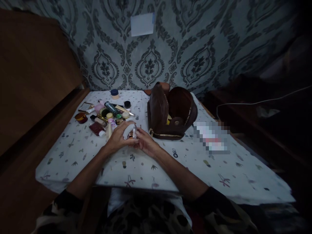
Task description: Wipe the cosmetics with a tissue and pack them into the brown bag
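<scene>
My left hand [117, 137] is closed around a white round item [128, 130], its thumb curled underneath. My right hand [149, 143] meets it from the right, fingers pinched at a small shiny item [133, 134] with a clear and coppery look. Their exact kinds are partly hidden by my fingers. Just beyond the left hand lies a pile of cosmetics: a dark red bottle with a white cap [97, 129], a pale tube [109, 131] and a dark green bottle [110, 108]. A brown leather bag [158, 112] stands unzipped beyond my right hand.
A dark red jar [81, 118], a black round lid [127, 104] and a blue-lidded jar [114, 94] sit around the pile. A blurred-out flat item [212, 138] lies right of the bag. The patterned tablecloth [170, 175] covers the table, with wallpaper behind.
</scene>
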`<state>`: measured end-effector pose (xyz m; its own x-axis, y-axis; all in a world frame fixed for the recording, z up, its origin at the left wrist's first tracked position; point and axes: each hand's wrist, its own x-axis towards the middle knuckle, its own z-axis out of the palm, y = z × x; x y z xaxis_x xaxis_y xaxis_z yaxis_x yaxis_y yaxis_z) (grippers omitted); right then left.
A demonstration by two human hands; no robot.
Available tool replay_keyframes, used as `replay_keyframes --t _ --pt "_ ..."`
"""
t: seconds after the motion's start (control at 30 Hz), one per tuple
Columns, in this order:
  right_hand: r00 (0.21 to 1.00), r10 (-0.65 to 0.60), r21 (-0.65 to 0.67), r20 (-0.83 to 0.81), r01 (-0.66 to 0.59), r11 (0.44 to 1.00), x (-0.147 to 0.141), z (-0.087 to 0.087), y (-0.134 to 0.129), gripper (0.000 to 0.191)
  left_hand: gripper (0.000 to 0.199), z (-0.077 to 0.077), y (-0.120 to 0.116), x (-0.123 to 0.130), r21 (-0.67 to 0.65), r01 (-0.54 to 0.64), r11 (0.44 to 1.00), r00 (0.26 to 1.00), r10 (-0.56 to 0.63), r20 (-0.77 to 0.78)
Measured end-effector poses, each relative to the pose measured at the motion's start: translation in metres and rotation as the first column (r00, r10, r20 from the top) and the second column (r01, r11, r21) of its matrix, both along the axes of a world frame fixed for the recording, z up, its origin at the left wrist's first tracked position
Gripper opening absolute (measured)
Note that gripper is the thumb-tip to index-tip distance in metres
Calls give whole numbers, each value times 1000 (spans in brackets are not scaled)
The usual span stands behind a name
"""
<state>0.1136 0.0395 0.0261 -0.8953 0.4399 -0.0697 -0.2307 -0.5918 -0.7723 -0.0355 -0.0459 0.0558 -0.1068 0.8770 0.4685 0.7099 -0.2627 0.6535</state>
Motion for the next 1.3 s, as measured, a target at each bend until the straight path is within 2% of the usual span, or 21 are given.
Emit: replay_keyframes --t 0.27,0.4,0.47,0.63,0.73,0.87,1.07,1.3 --pt "999 -30 5 -24 30 1000 -2 -3 -1 55 51 -3 -1 1 -27 -34 999 999 33 -12" --pt "999 -43 -45 -5 42 998 -3 -4 2 46 73 -4 -2 2 -88 12 996 997 -19 -81" --pt "999 -31 -69 34 34 997 -3 -4 4 43 78 -5 -3 2 -101 42 994 993 -52 -105" --pt "996 37 -8 80 -37 999 1 1 6 51 68 -6 -1 1 -26 9 1000 999 -10 -52" --pt "999 -13 35 50 12 999 4 3 4 50 62 -6 -1 0 -5 -1 1000 1000 1 2" --pt "994 -104 46 33 103 994 4 0 0 58 54 -5 -1 1 -62 42 997 999 -42 -10" --pt "993 -115 -12 23 115 993 0 -6 1 54 47 -3 -1 1 -77 63 995 997 -66 -37" --pt "999 -33 -214 -12 30 976 1 3 3 46 53 -3 -3 2 -30 99 995 995 -99 10"
